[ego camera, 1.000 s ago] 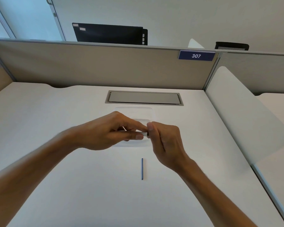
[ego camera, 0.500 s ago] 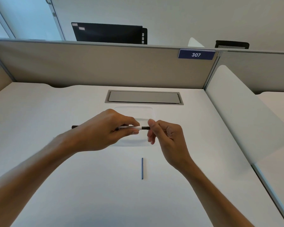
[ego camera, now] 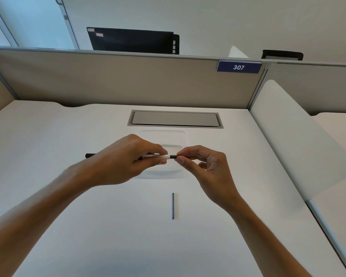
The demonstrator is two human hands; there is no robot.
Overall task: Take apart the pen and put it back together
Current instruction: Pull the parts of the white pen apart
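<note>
At the middle of the frame, the left hand [ego camera: 128, 160] grips the pen [ego camera: 160, 156] level above the desk [ego camera: 68, 226]; its body is white with dark print, and a black end sticks out left of the hand. The right hand [ego camera: 206, 166] pinches the black piece at the pen's right end between thumb and forefinger. A thin blue rod [ego camera: 173, 205] lies alone on the desk, lower centre.

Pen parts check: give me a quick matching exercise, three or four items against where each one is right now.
Items:
1. pen barrel
2. black end piece
3. blue refill
4. clear tray

Places:
A. lying alone on the desk, nearest the person
B. pinched by the right hand
C. on the desk, behind and under the hands
D. held in the left hand

Pairs: 1-D, 2-B, 3-A, 4-C
</note>
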